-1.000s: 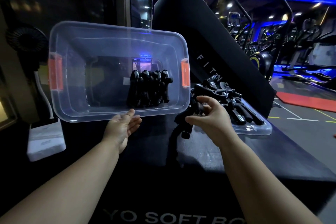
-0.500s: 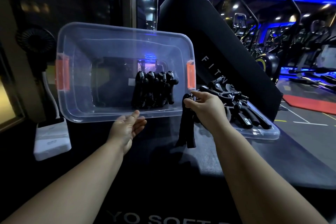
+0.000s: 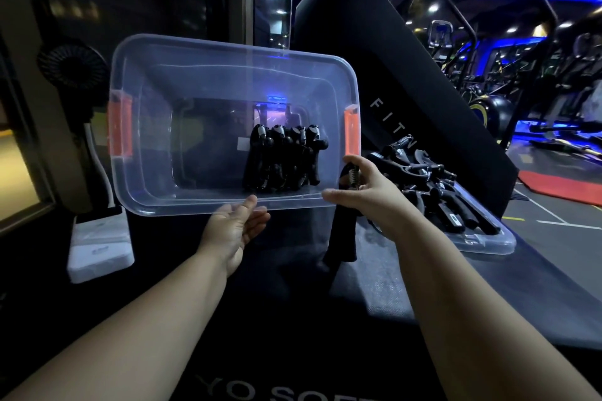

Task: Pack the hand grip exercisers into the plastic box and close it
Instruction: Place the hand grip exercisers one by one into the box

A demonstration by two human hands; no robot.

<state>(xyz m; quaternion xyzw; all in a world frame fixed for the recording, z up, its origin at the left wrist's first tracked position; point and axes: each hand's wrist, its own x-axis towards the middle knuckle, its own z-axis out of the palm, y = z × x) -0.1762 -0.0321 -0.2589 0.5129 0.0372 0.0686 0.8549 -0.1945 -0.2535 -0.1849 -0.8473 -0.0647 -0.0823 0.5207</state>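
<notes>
A clear plastic box (image 3: 208, 81) with orange latches is tipped up on its long side, its opening facing me. Several black hand grip exercisers (image 3: 283, 156) stand in a row inside it, right of centre. My left hand (image 3: 234, 231) touches the box's lower rim from beneath, fingers apart. My right hand (image 3: 368, 192) is shut on one black exerciser (image 3: 342, 231) by its spring end, handles hanging down, just outside the box's lower right corner. More exercisers (image 3: 423, 185) are piled on the clear lid (image 3: 488, 244) at the right.
Everything sits on a black padded platform (image 3: 293, 319). A white block (image 3: 101, 247) and a small black fan (image 3: 73, 65) stand at the left. A black slanted pad (image 3: 391, 58) rises behind the box. Gym machines fill the far right.
My right hand has picked one exerciser from the pile and carried it left and up to the box's right corner. My left hand and the box have stayed in place.
</notes>
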